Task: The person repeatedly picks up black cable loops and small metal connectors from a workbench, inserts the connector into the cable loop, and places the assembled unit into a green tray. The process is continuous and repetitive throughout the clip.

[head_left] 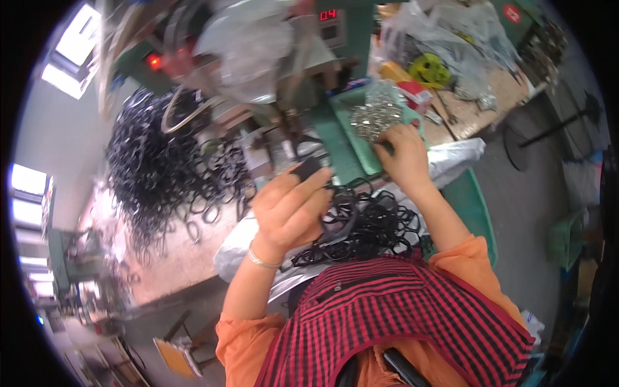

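- The fingers of the left hand [290, 209] are curled around a black elastic loop [308, 169], pinching its folded end up near the machine; the rest of the loop trails down toward the lap.
- The right hand [403, 151] rests with fingers bent on the green tray [351, 138], its fingertips among a heap of small silver metal clips [376, 113]; whether a clip is actually pinched cannot be told.
- Below both hands lies a tangled pile of black loops [367, 229] on a sheet of silvery plastic [238, 248] over the person's lap.
- To the left, a much larger mass of black loops [161, 161] hangs and spreads over the table [180, 258].
- Risk, as a judgement: the held loop could snag in the tangle beneath it and drag other loops up; the cause would be a quick lift through the pile.
- A sweep of the right hand could push clips over the tray's low rim, since the heap sits close to it.
- Open room is tight: the machine [290, 77] stands just ahead, clutter and plastic bags [445, 39] crowd the right, and free space lies mainly between the hands and the body.
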Action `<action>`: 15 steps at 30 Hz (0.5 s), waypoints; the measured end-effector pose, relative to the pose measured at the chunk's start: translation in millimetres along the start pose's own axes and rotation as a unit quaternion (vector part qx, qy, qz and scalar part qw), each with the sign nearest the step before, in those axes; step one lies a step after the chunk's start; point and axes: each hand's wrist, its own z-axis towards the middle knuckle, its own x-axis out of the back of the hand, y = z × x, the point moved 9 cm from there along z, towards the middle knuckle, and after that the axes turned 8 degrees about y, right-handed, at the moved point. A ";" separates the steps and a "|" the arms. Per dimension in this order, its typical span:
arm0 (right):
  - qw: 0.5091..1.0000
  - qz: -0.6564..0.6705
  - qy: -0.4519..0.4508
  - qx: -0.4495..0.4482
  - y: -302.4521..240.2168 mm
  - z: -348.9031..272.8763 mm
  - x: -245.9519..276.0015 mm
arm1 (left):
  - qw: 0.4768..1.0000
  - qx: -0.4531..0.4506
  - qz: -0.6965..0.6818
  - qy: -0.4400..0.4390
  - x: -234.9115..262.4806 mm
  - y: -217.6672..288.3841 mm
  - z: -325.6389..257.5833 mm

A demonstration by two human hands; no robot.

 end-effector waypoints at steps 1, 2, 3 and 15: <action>1.000 -0.024 -0.004 0.014 1.9 4.8 -9.3 | 1.000 0.013 -0.001 0.008 3.2 0.8 -3.4; 0.999 -0.045 -0.006 0.027 2.0 8.5 -19.4 | 0.999 0.041 -0.009 0.031 4.6 1.0 -9.1; 0.998 -0.051 0.002 0.033 2.6 11.7 -19.4 | 0.996 0.076 -0.038 0.031 1.6 0.5 -14.6; 0.979 0.176 0.007 -0.104 3.8 21.9 36.4 | 0.852 0.338 0.364 0.163 192.9 -71.1 -63.7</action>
